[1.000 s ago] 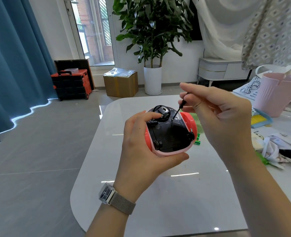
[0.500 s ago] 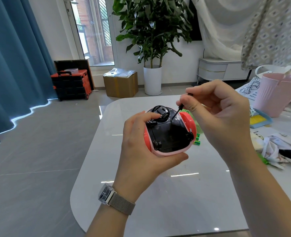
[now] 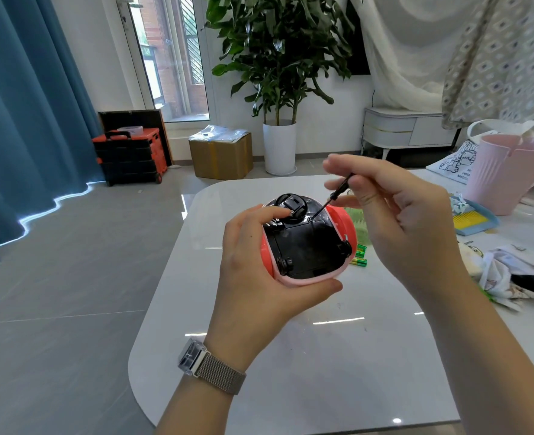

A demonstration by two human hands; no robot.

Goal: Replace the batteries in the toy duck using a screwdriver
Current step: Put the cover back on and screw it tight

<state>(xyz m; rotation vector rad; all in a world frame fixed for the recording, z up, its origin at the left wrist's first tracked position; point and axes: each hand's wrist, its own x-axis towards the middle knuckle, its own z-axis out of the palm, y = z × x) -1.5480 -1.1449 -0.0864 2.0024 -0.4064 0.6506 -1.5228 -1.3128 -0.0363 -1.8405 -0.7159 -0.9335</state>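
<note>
My left hand [image 3: 256,277] grips the toy duck [image 3: 309,243] above the white table [image 3: 322,356], turned so its black underside with small wheels faces me; the shell is red and pink. My right hand [image 3: 397,221] pinches a thin black screwdriver [image 3: 333,196] between fingertips. Its tip rests at a screw hole on the far right of the black underside. Green batteries [image 3: 360,257] lie on the table just right of the toy, partly hidden by it.
A pink bucket [image 3: 507,174], a blue and yellow dustpan [image 3: 473,219] and crumpled cloth and paper [image 3: 516,274] crowd the table's right side. Beyond the table stand a potted plant [image 3: 280,146], a cardboard box [image 3: 221,155] and a red and black crate [image 3: 130,158].
My right hand's fingers have shifted around the screwdriver, rolling its handle, while the tip stays at the same screw hole. My left hand and the toy have held still.
</note>
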